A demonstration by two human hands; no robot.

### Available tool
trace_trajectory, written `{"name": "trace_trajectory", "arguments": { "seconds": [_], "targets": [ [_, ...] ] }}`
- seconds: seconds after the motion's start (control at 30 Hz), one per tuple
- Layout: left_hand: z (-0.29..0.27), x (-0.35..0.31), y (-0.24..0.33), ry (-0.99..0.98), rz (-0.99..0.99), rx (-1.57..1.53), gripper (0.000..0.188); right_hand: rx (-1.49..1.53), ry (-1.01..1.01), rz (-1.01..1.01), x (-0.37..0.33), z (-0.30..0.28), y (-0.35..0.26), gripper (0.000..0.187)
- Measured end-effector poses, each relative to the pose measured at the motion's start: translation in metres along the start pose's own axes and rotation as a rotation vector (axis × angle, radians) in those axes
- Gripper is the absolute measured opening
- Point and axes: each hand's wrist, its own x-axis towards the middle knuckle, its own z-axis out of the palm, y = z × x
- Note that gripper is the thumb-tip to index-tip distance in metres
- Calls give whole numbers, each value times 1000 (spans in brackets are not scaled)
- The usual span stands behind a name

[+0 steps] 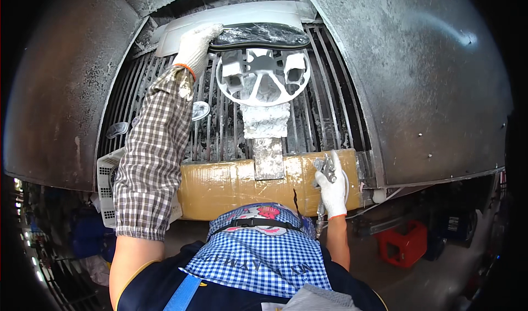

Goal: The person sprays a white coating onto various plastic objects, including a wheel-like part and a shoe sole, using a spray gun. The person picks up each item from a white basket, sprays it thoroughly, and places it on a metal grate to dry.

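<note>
The left arm, in a checked sleeve [151,157], stretches far forward, its gloved left hand [199,42] bent over the left end of a glossy black panel [264,34]; that grip is closed on the panel, which extends rightward from the fingers across the far side of a white wheel [256,92]. The right forearm is bare, and the gloved right hand [332,193] sits low over a brown board [220,184], its grip wrapped around a spray gun [329,171].
</note>
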Motion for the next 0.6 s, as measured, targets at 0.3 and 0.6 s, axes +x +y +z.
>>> {"name": "trace_trajectory", "arguments": {
  "seconds": [0.3, 0.6],
  "targets": [
    [3, -6, 11, 67, 29, 326, 26, -56, -35, 117, 0, 1, -30, 83],
    [0, -12, 0, 104, -28, 318, 30, -10, -46, 40, 2, 0, -16, 81]
  ]
}}
